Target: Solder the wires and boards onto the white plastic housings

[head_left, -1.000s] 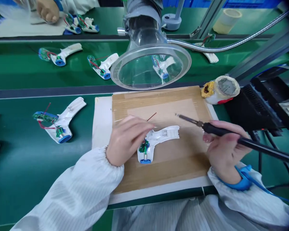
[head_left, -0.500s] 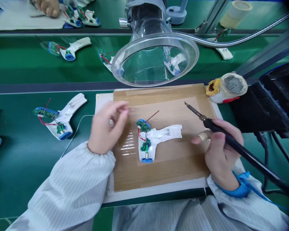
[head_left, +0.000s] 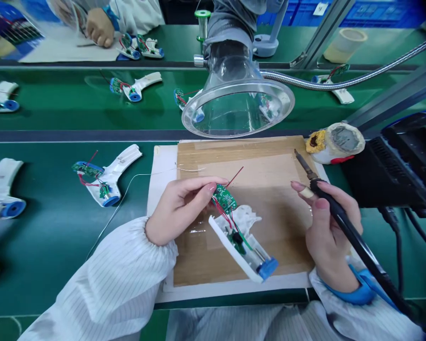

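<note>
Bright, pretty even light, looks like it's from overhead, with soft shadows under the left hand (head_left: 181, 210), some glare on the clear plastic fume hood (head_left: 237, 113), fisheye bending at the edges, and a dark, smeary top-right corner.

Clear fume hood (head_left: 236, 116); green conveyor belt (head_left: 57, 116); tip cleaner (head_left: 335, 143).

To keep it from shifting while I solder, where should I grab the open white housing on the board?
Take the white plastic housing by its long outer wall, coming from the near side, below the left hand. That wall is bare and straight, while the open side above it carries wires, and the green circuit board is held over it.
</note>
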